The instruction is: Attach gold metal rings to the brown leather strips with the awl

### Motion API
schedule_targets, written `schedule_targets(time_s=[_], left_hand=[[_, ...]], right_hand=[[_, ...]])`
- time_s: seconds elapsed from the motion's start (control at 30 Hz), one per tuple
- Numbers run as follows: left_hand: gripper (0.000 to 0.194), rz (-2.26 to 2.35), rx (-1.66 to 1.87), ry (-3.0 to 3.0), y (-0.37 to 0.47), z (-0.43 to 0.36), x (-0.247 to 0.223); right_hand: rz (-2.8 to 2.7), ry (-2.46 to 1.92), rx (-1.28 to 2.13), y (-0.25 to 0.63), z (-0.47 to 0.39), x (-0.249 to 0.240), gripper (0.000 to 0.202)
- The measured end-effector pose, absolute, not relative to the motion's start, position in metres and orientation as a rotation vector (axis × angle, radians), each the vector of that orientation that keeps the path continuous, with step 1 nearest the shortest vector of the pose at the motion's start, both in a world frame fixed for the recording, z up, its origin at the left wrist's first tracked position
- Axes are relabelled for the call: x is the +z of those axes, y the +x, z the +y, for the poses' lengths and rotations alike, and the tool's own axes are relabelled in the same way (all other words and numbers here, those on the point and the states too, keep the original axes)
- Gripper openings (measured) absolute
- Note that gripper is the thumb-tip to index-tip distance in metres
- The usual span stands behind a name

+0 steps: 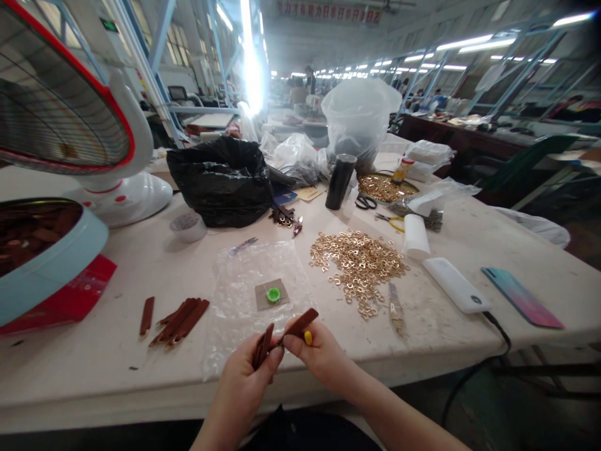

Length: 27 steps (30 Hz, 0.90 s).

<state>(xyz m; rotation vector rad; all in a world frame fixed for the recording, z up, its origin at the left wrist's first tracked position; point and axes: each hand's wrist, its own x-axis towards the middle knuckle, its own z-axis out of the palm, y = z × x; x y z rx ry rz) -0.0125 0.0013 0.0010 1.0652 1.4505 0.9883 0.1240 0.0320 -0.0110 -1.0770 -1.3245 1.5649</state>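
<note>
Near the table's front edge, my left hand (pixel 244 374) is closed on several brown leather strips (pixel 264 346). My right hand (pixel 323 356) meets it at the fingertips and pinches another brown leather strip (pixel 303 322), which slants up to the right. Something small and yellow (pixel 308 338) shows at the right fingers; its kind is unclear. Under and beyond the hands lies a clear plastic sheet (pixel 235 282) bearing a green round piece (pixel 273 294) on a grey-brown square (pixel 260 299). A stack of brown leather strips (pixel 183 321) with looped ends lies to the left, one strip (pixel 147 316) apart from it.
Gold metal rings (pixel 359 260) are heaped right of centre. Beyond them stand a black cylinder (pixel 340 181) and a tray (pixel 387 186) of gold parts. A white power bank (pixel 453 285) and a phone (pixel 521 297) lie right. A black bag (pixel 218 181), fan (pixel 126 125) and blue bin (pixel 56 244) stand left.
</note>
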Motion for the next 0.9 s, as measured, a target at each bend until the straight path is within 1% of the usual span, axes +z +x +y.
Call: schedule_targets(time_s=[0.17,0.33,0.37,0.43,0.5,0.57,0.63,0.77,0.9], left_hand=[[0.026,1.410,0.918,1.021,-0.013,0.001,0.001],[0.020,1.463,1.066,0.898,-0.010,-0.001,0.007],[0.020,1.460,1.078,0.836,-0.011,0.000,0.007],[0.022,1.432,1.094,0.692,-0.014,0.002,0.006],[0.024,1.377,1.135,0.593,-0.019,0.006,0.003],[0.026,1.335,1.199,0.538,-0.025,0.010,0.000],[0.028,1.326,1.261,0.497,-0.030,0.015,-0.002],[0.030,1.327,1.319,0.473,-0.037,0.019,-0.003],[0.032,1.333,1.339,0.452,-0.039,0.018,-0.007]], right_hand=[[-1.246,-0.972,1.736,0.127,0.030,-0.003,0.036],[-1.116,-0.971,1.891,0.129,0.028,-0.012,0.040],[-1.080,-0.958,1.874,0.130,0.030,-0.013,0.039],[-1.055,-0.967,1.722,0.134,0.035,-0.013,0.039],[-1.094,-1.023,1.514,0.139,0.045,-0.011,0.043],[-1.112,-1.086,1.389,0.141,0.056,-0.009,0.049],[-1.088,-1.097,1.317,0.139,0.069,-0.010,0.050],[-1.128,-1.035,1.151,0.123,0.092,-0.020,0.045],[-1.204,-1.046,1.112,0.108,0.107,-0.036,0.042]])
